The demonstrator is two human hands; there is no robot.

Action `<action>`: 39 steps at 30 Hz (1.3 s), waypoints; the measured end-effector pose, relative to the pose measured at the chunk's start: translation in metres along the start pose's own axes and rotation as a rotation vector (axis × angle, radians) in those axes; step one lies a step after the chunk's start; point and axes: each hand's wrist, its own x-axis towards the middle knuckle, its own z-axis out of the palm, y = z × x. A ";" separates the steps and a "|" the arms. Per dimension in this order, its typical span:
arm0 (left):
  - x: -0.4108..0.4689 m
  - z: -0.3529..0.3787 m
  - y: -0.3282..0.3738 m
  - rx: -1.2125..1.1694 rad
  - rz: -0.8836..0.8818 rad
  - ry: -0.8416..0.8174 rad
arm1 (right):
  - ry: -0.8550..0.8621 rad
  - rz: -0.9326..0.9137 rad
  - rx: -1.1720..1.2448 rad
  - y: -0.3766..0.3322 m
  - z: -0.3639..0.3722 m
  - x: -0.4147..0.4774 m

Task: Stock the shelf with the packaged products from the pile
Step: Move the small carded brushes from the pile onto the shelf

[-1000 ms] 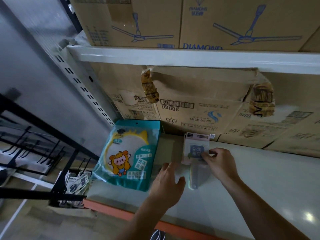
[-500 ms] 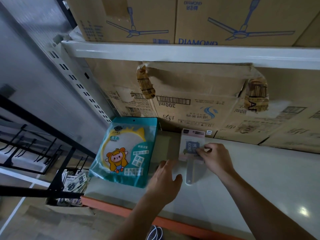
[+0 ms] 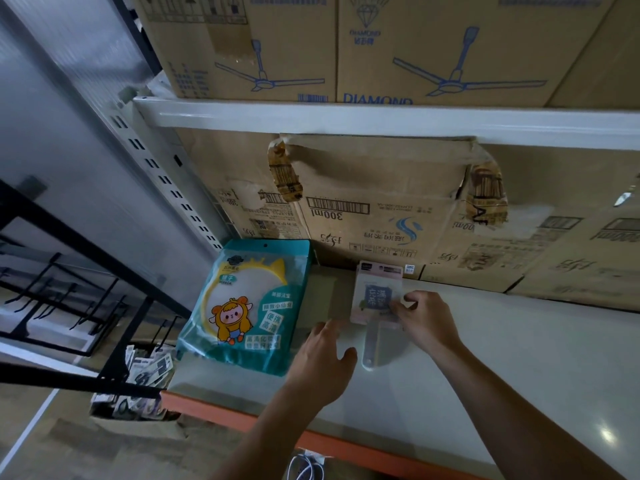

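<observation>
A small clear packet with a pink card and a blue label [image 3: 372, 299] lies on the white shelf [image 3: 502, 358], its top near the cardboard at the back. My right hand [image 3: 427, 322] pinches its right side at the label. My left hand [image 3: 320, 363] hovers just left of the packet's lower end, fingers spread and holding nothing. A teal packaged mirror with a cartoon figure [image 3: 246, 306] lies flat at the shelf's left end, beside my left hand.
Flattened cardboard boxes [image 3: 398, 209] line the shelf's back. Fan cartons [image 3: 433, 46] stand on the upper shelf. Below left, a cardboard box of small packaged products [image 3: 145, 386] sits on the floor by a black wire rack [image 3: 69, 299]. The shelf has an orange front edge [image 3: 346, 445].
The small packet slid a little farther back on the shelf with my right hand. My left hand stayed beside it.
</observation>
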 end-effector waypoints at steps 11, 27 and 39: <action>-0.037 -0.043 0.061 0.070 0.123 0.044 | -0.036 -0.159 -0.062 -0.011 -0.101 -0.062; -0.188 -0.083 0.097 0.387 0.396 0.306 | 0.260 -0.415 -0.483 -0.045 -0.166 -0.260; -0.318 -0.116 -0.007 0.385 0.584 0.380 | 0.372 -0.417 -0.611 -0.069 -0.080 -0.421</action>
